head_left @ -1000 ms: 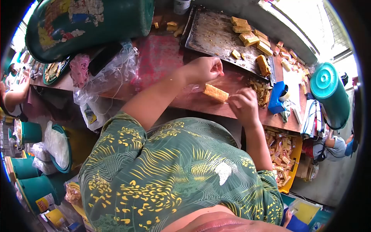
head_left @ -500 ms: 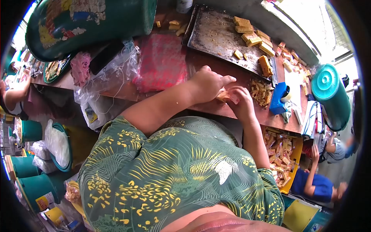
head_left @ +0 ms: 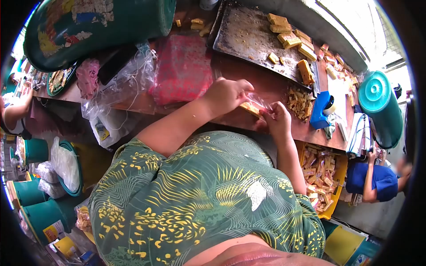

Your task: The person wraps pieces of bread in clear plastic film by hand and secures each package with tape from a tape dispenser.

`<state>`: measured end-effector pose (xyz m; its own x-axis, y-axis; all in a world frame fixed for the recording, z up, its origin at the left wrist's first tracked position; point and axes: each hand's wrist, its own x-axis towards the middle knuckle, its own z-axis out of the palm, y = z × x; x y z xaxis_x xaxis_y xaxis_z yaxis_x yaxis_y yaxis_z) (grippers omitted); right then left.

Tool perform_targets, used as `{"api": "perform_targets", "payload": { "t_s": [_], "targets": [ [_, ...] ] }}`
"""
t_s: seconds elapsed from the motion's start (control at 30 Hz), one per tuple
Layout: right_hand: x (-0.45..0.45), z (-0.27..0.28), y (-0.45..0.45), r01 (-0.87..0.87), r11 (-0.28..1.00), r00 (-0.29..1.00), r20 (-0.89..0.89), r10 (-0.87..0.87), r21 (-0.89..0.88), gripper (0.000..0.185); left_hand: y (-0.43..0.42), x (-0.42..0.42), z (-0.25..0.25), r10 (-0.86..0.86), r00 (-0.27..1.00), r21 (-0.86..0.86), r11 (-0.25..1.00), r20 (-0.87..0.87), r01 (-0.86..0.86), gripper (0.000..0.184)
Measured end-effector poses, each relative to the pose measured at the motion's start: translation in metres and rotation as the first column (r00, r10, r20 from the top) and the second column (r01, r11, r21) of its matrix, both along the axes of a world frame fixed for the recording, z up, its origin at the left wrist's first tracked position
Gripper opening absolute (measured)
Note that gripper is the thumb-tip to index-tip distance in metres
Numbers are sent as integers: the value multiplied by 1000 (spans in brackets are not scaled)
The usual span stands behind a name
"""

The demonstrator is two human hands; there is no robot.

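Just above the table's front edge, a yellow-brown slice of bread or cake [head_left: 251, 108] sits in a clear plastic bag [head_left: 256, 98] stretched between my two hands. My left hand [head_left: 227, 94] is closed, thumb and fingers pinching the bag's upper left side. On the other side, my right hand [head_left: 279, 117] pinches the bag's right end near the slice. Beyond them lies a dark baking tray [head_left: 248, 40] bearing several similar slices [head_left: 290, 40]. A heap of broken pieces [head_left: 300, 104] is on the table to the right of my right hand.
A blue tape dispenser [head_left: 320, 111] stands at right, above a yellow crate [head_left: 339, 177] of packed slices. Red-printed plastic bags [head_left: 183, 68] lie left of the tray. A large green bin [head_left: 102, 31] lies at upper left. Another person in blue [head_left: 372, 179] is at far right.
My left hand has moved slightly left, away from my right hand, and the plastic bag now shows stretched between them. The person in blue at right has shifted upward in view.
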<state>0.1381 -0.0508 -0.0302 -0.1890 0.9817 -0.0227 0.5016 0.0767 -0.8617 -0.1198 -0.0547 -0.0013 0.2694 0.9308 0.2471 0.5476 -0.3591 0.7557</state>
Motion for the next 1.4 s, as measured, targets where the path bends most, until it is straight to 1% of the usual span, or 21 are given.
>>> {"api": "perform_targets", "payload": {
  "t_s": [0.03,0.07,0.1,0.17,0.2,0.3,0.4,0.5,0.6,0.7,0.73,0.77,0.9,1.0,1.03,1.07,1.1,1.2,1.3,1.33,1.4],
  "targets": [
    [3,-7,2,17,1000,994,-111,-18,-19,10,-1,-4,2,36,991,-139,990,127,-18,24],
    [5,-14,3,29,999,975,-219,-37,-38,8,6,-8,-18,51,970,-186,983,239,-5,19],
    [3,-15,3,38,998,944,-324,-55,-59,8,9,-11,-24,43,968,-185,983,249,3,18],
    [5,-19,5,3,1000,942,-336,-12,-27,10,14,-16,-35,32,962,-183,983,271,19,17],
    [7,-20,5,-14,1000,940,-342,9,-10,12,13,-16,-32,15,914,-324,937,406,128,9],
    [16,-16,7,-186,983,927,-332,176,4,15,23,-27,-41,-199,916,-334,887,349,320,15],
    [12,-14,4,-116,992,945,-311,98,-40,9,21,-29,-36,-164,870,-399,838,465,371,20],
    [4,5,-3,-38,986,991,-131,17,-162,7,12,-21,-31,-56,881,-364,897,471,251,24],
    [8,-11,0,52,994,987,-147,-66,-92,11,8,-20,-18,68,997,8,998,42,-68,18],
    [9,12,-3,-111,921,960,281,2,375,11,-7,-21,0,131,960,192,978,-249,-84,15],
    [11,11,-3,-141,897,959,283,18,419,12,-6,-22,-8,121,961,166,983,-248,-81,14],
    [16,7,-1,-146,910,947,322,15,387,14,-3,-24,-23,112,963,140,987,-246,-79,14],
    [21,5,5,-173,933,888,460,10,314,20,-1,-29,-27,97,942,74,994,-321,-77,14],
    [17,14,7,-121,947,851,522,-56,298,25,6,-19,-34,301,900,291,933,-315,-210,13],
    [17,16,8,-90,950,838,538,-90,299,26,8,-20,-26,193,914,177,975,-357,-137,13],
    [17,14,8,-105,920,886,455,-86,378,19,11,-21,-17,81,919,58,996,-385,-64,13],
    [20,8,9,-163,907,872,487,-53,389,16,11,-21,-7,-32,916,-66,998,-399,6,14],
    [27,-1,2,-306,873,814,579,34,379,16,6,-16,-5,-49,861,-51,998,-505,27,17],
    [19,5,-24,-344,837,761,649,-17,425,15,-17,-9,-12,-4,785,80,994,-619,68,16],
    [9,13,-35,-306,851,779,626,-34,427,16,-28,-7,-11,39,795,160,985,-605,72,15],
    [14,18,-31,-338,858,768,640,13,388,16,-24,-11,-15,27,758,217,964,-652,152,14]
  ]
}}
